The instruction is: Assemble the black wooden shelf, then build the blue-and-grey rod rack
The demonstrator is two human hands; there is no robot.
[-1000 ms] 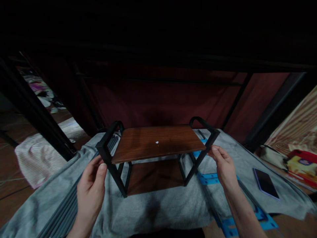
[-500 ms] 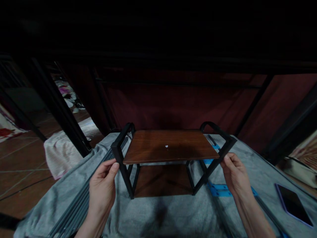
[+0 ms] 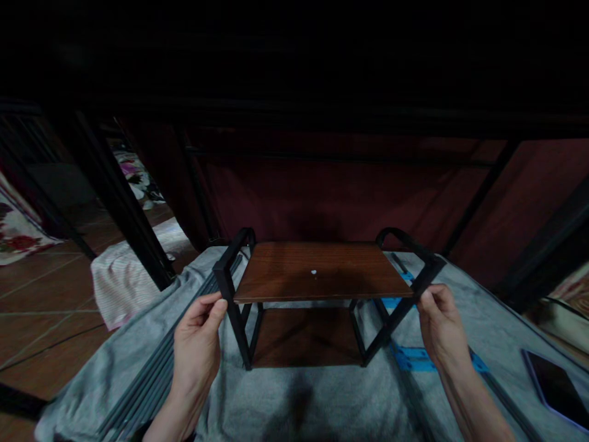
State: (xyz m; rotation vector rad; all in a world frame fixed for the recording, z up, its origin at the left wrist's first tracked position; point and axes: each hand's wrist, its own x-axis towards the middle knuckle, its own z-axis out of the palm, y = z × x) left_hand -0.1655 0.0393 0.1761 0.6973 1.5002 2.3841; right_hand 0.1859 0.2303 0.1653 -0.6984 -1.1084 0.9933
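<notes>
Cloth (image 3: pixel 257 399) grey under shelf (image 3: pixel 317 261) | floor (image 3: pixel 41 285) tiled | red backing (image 3: pixel 345 196), perhaps fabric

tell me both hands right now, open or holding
Left hand: closed, holding the two-tier shelf by its left side.
Right hand: closed, holding the shelf by its right side.

Grey cloth (image 3: pixel 248 402) — bearing rack (image 3: pixel 322 285), rods (image 3: pixel 155 368), blue strips (image 3: pixel 416 358), phone (image 3: pixel 559 388)

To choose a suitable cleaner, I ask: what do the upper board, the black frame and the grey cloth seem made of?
Upper board: brown wood or wood-look laminate, by its streaked grain. Black frame: probably painted metal, matte, with slim bent bars. Grey cloth: textile, perhaps fleece, by its soft folds.
</notes>
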